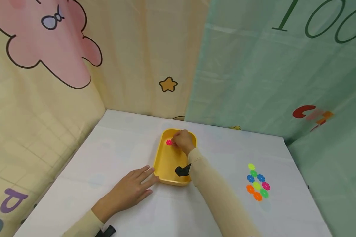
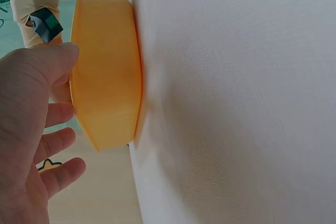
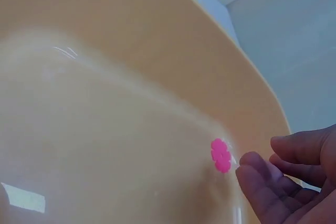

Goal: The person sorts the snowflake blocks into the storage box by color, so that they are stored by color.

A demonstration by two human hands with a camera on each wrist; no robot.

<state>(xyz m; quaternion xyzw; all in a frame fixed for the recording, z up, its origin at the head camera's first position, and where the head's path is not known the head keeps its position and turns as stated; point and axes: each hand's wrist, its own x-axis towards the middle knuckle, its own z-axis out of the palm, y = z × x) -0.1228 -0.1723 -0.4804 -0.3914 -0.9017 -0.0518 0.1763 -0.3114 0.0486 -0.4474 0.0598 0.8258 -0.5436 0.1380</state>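
A yellow rectangular tray point(image 1: 166, 164) with raised walls sits on the table. Inside, near its far end, lies one pink flower-shaped plastic disc point(image 1: 169, 142). My right hand point(image 1: 184, 141) reaches into that far end, fingertips right beside the disc. In the right wrist view its fingers are loosely bent, the thumb apart from them, and the pink disc point(image 3: 221, 156) lies flat on the tray floor just off the fingertips. My left hand point(image 1: 127, 192) has its fingers spread at the tray's near left corner. The left wrist view shows its thumb and fingertips at the tray rim point(image 2: 74, 72).
To the right of the tray, several flower-shaped discs point(image 1: 256, 186) in yellow, green, blue, orange and pink lie in a loose cluster on the white table point(image 1: 124, 141). Printed curtains point(image 1: 136, 59) hang behind and along the sides. A black wrist camera point(image 1: 183, 171) overhangs the tray.
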